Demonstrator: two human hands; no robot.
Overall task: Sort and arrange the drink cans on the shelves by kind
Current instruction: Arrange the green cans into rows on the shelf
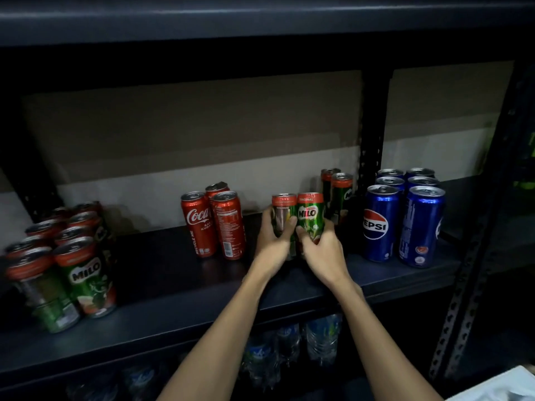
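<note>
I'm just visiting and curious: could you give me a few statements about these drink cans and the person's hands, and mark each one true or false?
1. Each hand holds a green Milo can. True: the left hand grips one Milo can and the right hand grips another Milo can.
2. The Pepsi cans stand at the left end of the shelf. False: they stand at the right; a Milo group is at the left.
3. The Coca-Cola cans stand upright. True.
4. The Coca-Cola cans outnumber the Pepsi cans. False: three red cans show, six blue ones.
</note>
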